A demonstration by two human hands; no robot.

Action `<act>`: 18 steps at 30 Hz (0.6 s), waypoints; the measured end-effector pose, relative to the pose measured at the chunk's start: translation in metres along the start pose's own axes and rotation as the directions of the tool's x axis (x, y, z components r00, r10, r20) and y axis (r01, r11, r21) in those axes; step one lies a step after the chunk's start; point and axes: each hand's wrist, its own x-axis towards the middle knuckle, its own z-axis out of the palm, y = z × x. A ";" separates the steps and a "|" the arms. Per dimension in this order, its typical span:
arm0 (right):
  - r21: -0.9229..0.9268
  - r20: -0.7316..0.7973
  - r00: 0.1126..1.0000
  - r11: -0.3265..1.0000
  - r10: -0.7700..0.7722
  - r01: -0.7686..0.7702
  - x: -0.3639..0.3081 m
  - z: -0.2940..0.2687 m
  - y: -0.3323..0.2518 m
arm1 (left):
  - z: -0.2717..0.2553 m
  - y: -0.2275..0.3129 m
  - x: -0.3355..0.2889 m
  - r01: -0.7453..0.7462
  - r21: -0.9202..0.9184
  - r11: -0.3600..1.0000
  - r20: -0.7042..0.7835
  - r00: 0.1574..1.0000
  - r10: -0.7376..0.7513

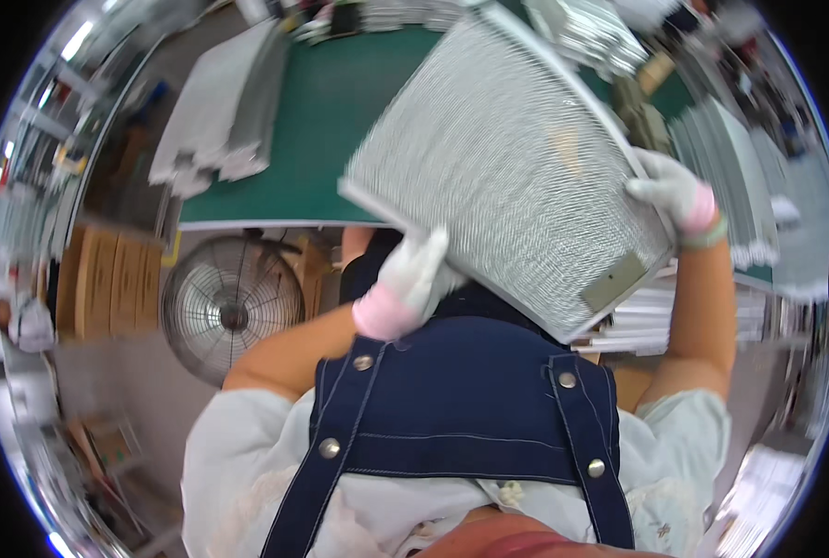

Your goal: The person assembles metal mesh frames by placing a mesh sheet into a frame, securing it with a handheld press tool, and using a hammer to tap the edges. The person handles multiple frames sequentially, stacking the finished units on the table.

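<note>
Across the near edge of the green table (326,121), you have a silver ribbed panel (489,167) tilted over your lap, its far corner reaching toward the things at the table's far side. Your left hand (414,274), in a white glove with a pink cuff, grips the frame along the panel's near left edge. Your right hand (672,192), gloved likewise, grasps the far right edge close to the right corner, with the thumb over the face.

As to how far along you are, the frame appears fitted along the edges in view, and a rectangular olive patch (614,282) sits near the panel's near right corner. I judge the handling of this piece to be midway: it is taken up in both hands and not yet laid flat or let go. Blur makes it hard to tell whether its far end touches the table.

Beyond your right hand stands a pale stack (726,177) of thin pieces, and to the far left of the table lies a grey stack (224,102); neither is in your hands, and how much work remains in them cannot be told. A fan (233,316) stands near left, below the table's edge.
</note>
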 end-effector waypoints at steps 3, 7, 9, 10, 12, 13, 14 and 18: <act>-0.369 0.087 0.961 0.905 0.261 -0.212 -0.006 -0.021 -0.001 | -0.023 0.011 -0.012 0.373 0.770 0.517 0.062 0.763 -0.643; -0.455 0.057 0.964 0.867 0.259 -0.206 -0.013 -0.005 0.011 | -0.011 0.077 -0.034 0.055 0.986 0.158 0.083 0.660 -0.746; -0.575 0.038 0.963 0.794 0.267 -0.197 -0.016 0.000 0.000 | 0.029 0.124 -0.031 0.114 0.991 0.065 -0.022 0.633 -0.774; -0.578 0.056 0.965 0.796 0.255 -0.177 -0.017 0.007 -0.006 | 0.030 0.132 -0.031 -0.117 0.981 0.154 0.188 0.765 -0.616; -0.575 0.064 0.968 0.802 0.244 -0.164 -0.017 0.013 -0.009 | 0.062 0.138 -0.010 -0.658 0.753 -0.013 0.640 0.736 -0.221; -0.569 0.055 0.969 0.805 0.240 -0.167 -0.018 0.018 -0.011 | 0.082 0.135 0.013 -0.811 0.489 -0.320 0.826 0.549 -0.130; -0.607 0.076 0.965 0.779 0.252 -0.156 -0.014 0.023 -0.018 | 0.099 0.131 0.040 -0.840 0.288 -0.460 0.918 0.379 -0.118; -0.827 0.037 0.961 0.548 0.273 -0.124 -0.014 0.052 -0.057 | 0.148 0.125 0.084 -0.599 0.543 -0.589 0.288 0.791 -0.539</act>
